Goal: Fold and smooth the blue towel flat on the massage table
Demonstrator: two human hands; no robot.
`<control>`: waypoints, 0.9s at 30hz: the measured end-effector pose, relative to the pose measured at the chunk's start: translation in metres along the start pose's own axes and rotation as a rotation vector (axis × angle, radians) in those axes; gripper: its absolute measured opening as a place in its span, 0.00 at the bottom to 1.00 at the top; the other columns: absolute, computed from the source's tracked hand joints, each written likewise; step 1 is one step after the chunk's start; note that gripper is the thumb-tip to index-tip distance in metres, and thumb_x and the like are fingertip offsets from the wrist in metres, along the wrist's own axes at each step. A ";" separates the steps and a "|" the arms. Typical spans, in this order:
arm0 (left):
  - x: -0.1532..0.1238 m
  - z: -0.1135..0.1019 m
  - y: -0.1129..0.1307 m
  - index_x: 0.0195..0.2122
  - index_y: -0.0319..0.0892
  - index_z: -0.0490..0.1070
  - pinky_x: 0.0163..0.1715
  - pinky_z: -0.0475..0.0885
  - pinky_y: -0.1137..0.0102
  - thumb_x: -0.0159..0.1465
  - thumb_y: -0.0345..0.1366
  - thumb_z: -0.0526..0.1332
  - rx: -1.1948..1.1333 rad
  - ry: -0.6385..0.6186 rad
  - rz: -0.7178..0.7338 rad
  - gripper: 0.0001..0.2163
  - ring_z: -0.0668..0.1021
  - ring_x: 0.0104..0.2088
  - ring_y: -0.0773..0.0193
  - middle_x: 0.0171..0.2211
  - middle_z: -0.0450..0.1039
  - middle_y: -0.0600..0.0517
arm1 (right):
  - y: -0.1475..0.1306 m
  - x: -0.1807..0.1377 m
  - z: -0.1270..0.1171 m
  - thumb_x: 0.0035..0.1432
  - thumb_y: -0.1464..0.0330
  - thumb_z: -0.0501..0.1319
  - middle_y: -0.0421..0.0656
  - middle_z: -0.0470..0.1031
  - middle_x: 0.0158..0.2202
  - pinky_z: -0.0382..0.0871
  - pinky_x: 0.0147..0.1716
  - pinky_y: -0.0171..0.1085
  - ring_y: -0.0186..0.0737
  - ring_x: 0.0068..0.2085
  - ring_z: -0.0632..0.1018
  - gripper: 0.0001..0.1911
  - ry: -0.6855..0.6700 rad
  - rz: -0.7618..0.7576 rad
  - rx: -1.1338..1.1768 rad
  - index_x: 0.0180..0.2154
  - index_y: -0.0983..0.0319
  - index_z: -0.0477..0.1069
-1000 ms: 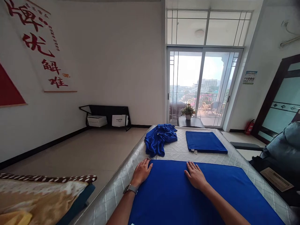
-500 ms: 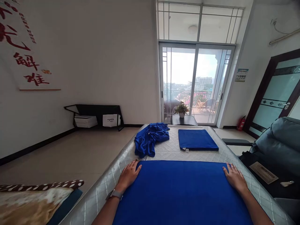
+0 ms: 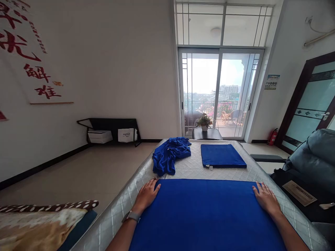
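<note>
A blue cloth [image 3: 206, 212] lies spread flat on the pale quilted mattress [image 3: 117, 212], its near end cut off by the bottom of the view. My left hand [image 3: 147, 195] rests at its far left corner, fingers stretched out and palm down. At the far right corner my right hand [image 3: 267, 198] lies flat with its fingers extended. Neither hand grips anything. Beyond the spread cloth, a crumpled blue cloth [image 3: 171, 155] is heaped on the left. To its right sits a neatly folded blue cloth [image 3: 223, 155] with a small white tag.
Folded bedding [image 3: 44, 226] with a dotted brown edge is at the lower left. A dark armchair [image 3: 312, 157] stands at the right. Past the mattress are a chair with a potted plant [image 3: 204, 122] and a sliding glass door [image 3: 201, 94].
The view has turned slightly left, so everything sits a little farther right. Both hands stay flat at the cloth's far corners, and the cloths have not visibly moved on the mattress.
</note>
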State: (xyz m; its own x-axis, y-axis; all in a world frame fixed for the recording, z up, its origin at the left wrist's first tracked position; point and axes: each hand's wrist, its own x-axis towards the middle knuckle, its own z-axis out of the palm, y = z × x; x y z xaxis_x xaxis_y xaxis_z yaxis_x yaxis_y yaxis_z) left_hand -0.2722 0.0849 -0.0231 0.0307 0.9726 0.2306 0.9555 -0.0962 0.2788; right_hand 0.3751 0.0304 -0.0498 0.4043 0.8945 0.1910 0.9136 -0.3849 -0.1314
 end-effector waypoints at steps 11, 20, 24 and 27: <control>0.000 0.001 0.001 0.63 0.39 0.67 0.67 0.57 0.57 0.72 0.49 0.45 0.028 0.006 0.013 0.27 0.68 0.67 0.53 0.67 0.67 0.41 | -0.017 -0.014 -0.031 0.68 0.55 0.38 0.52 0.58 0.71 0.47 0.69 0.52 0.52 0.72 0.56 0.36 0.098 -0.022 -0.082 0.67 0.66 0.62; 0.001 0.005 -0.001 0.63 0.36 0.67 0.67 0.57 0.55 0.73 0.48 0.47 0.040 0.019 0.019 0.27 0.68 0.66 0.50 0.66 0.67 0.38 | -0.178 -0.095 -0.086 0.70 0.56 0.42 0.49 0.66 0.67 0.50 0.70 0.51 0.49 0.69 0.63 0.32 -0.051 -0.444 0.137 0.64 0.64 0.68; 0.002 0.007 -0.002 0.63 0.38 0.68 0.67 0.57 0.56 0.72 0.49 0.47 0.031 0.028 0.012 0.26 0.68 0.67 0.50 0.67 0.66 0.39 | -0.270 -0.167 -0.091 0.72 0.54 0.44 0.46 0.63 0.69 0.48 0.71 0.51 0.48 0.71 0.60 0.31 -0.198 -0.780 0.340 0.67 0.60 0.64; 0.001 0.007 -0.002 0.62 0.40 0.68 0.67 0.58 0.57 0.72 0.48 0.48 0.021 0.040 0.019 0.25 0.68 0.66 0.51 0.66 0.67 0.40 | -0.320 -0.207 -0.086 0.72 0.53 0.44 0.46 0.57 0.72 0.48 0.71 0.53 0.49 0.72 0.57 0.32 -0.288 -0.918 0.430 0.70 0.59 0.59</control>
State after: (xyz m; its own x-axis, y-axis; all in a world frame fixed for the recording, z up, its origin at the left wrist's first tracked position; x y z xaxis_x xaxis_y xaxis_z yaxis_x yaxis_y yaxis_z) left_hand -0.2721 0.0877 -0.0302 0.0379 0.9613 0.2729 0.9609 -0.1100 0.2541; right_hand 0.0024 -0.0514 0.0362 -0.5124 0.8435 0.1609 0.7483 0.5305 -0.3981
